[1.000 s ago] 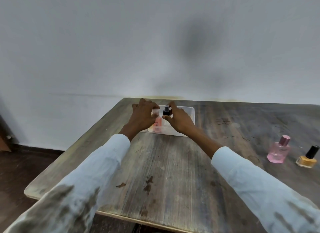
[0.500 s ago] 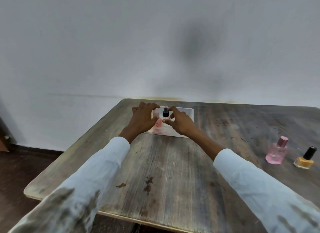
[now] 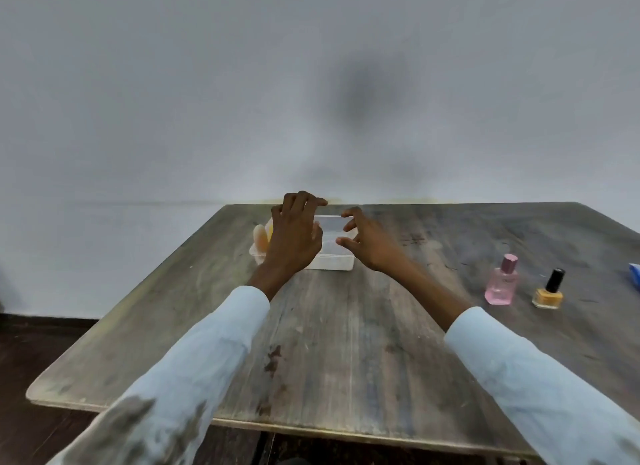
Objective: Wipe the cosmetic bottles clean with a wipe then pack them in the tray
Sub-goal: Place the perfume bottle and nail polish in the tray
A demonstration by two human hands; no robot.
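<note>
Head view. Clear plastic tray [image 3: 332, 261] sits at the far side of the wooden bench [image 3: 346, 343], close to the wall.

Left hand [image 3: 294, 238] hovers over the tray's left half, fingers [image 3: 304, 198] loosely curled and spread, holding nothing visible. Right hand [image 3: 372, 245] is over the tray's right end, fingers [image 3: 349, 212] spread wide and bent like a claw, nothing between them.

At the tray's left end, partly hidden by the left hand: a pale peach bottle [image 3: 260, 238] standing upright, with something yellow just behind it; cannot tell what it is.

Well to the right of the tray: pink perfume bottle [image 3: 502, 284], upright. Just right of that, yellow nail polish bottle [image 3: 549, 291] with black cap.
</note>
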